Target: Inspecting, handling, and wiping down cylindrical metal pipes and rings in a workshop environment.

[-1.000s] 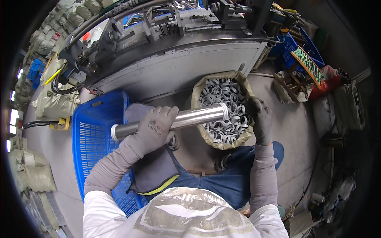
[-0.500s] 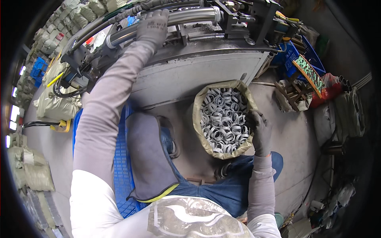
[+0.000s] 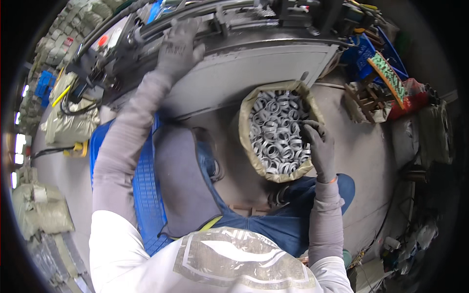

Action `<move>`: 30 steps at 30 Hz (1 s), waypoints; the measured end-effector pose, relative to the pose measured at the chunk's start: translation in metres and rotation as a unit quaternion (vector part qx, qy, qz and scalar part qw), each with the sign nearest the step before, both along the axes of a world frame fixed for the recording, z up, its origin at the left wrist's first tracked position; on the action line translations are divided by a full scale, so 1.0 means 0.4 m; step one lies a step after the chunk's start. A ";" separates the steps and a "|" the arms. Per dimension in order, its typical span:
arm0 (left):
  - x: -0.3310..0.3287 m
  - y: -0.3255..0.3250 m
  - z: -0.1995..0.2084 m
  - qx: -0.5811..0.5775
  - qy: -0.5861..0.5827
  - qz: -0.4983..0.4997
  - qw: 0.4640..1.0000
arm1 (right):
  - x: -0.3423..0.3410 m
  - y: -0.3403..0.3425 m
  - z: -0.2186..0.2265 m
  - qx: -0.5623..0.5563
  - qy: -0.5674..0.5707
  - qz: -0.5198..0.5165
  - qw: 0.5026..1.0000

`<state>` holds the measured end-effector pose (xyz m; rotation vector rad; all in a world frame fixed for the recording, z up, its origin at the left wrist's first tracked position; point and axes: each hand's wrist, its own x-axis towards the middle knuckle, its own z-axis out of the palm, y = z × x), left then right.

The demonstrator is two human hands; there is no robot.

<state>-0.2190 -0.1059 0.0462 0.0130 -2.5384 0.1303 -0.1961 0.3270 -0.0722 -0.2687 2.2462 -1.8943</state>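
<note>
My left hand (image 3: 178, 52), in a grey glove, is at the bars (image 3: 210, 22) of a dark metal machine. It is blurred, with the thumb held apart from the stretched fingers, and nothing shows in its grasp. My right hand (image 3: 321, 150), also gloved, hovers at the right rim of a sack (image 3: 245, 132). Its fingers are curved and apart, close above the metal rings (image 3: 276, 132) that fill the sack, and no ring shows in them. The sack stands open on the floor in front of my legs.
A blue plastic crate (image 3: 148, 200) stands by my left leg. The machine's pale cabinet (image 3: 244, 73) rises beyond the sack. Blue bins (image 3: 359, 63) and a red bag (image 3: 413, 100) are at the far right. Stacked sacks (image 3: 46, 205) line the left side.
The shiny tube under my left hand no longer shows in its former place on the machine. The left hand has come off it, thumb now spread. My right fingers have moved inward over the rings.
</note>
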 end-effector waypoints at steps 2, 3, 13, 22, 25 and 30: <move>0.171 0.017 0.004 0.035 -0.005 -0.023 0.999 | 0.022 -0.020 0.018 -0.015 -0.041 0.028 0.999; 0.253 0.025 0.002 0.073 -0.003 -0.059 0.996 | 0.029 -0.021 0.004 -0.017 -0.061 0.049 0.997; 0.817 0.003 -0.224 0.512 -0.217 0.206 0.805 | 0.438 -0.247 0.027 0.113 0.142 0.438 0.881; 0.690 0.145 -0.041 0.497 0.046 0.096 0.861 | 0.514 -0.286 0.009 0.101 0.300 0.351 0.881; 0.563 0.222 0.053 0.379 0.081 0.006 0.922 | 0.419 -0.217 0.126 -0.141 -0.064 0.376 0.914; 0.285 0.343 -0.036 0.079 -0.299 0.016 0.951 | 0.327 -0.035 0.126 -0.011 -0.105 0.348 0.931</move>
